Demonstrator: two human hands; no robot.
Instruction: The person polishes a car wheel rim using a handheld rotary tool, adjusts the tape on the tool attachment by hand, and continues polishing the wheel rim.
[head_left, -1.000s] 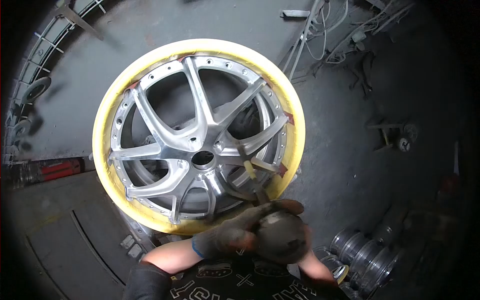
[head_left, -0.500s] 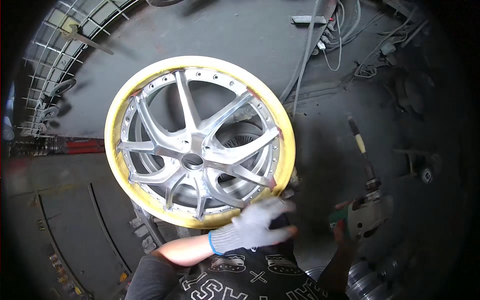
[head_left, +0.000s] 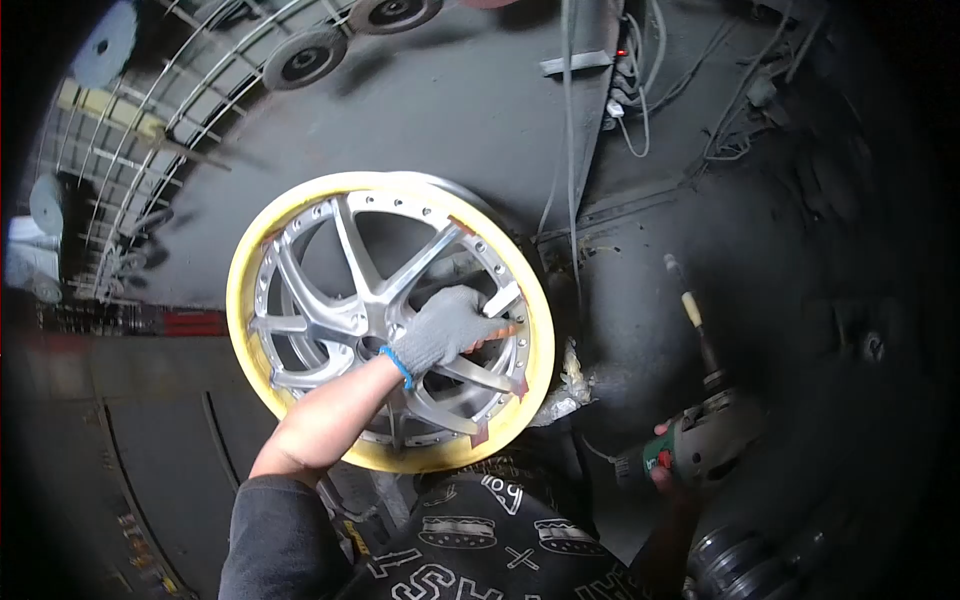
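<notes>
A silver multi-spoke wheel rim [head_left: 362,268] with a yellow-covered outer lip stands in front of me, with small red pieces at some spoke ends. My left hand [head_left: 452,328], in a grey glove with a blue cuff, is wrapped round a spoke on the right half of the rim. Off to the right, my right hand [head_left: 664,470] grips a green and grey power tool [head_left: 700,440]. A long shaft with a pale yellow section points up from the tool, apart from the rim. Shadow hides part of my right hand.
A wire rack [head_left: 150,125] with round discs [head_left: 305,60] curves along the upper left. Cables [head_left: 645,80] hang from the upper right. Shiny rims [head_left: 740,560] lie at the lower right. A red object [head_left: 190,323] is left of the wheel.
My left hand has moved from near my body onto the rim's spoke. The rim sits lower in view and is turned. My right hand has swung the tool away from the rim to the right.
</notes>
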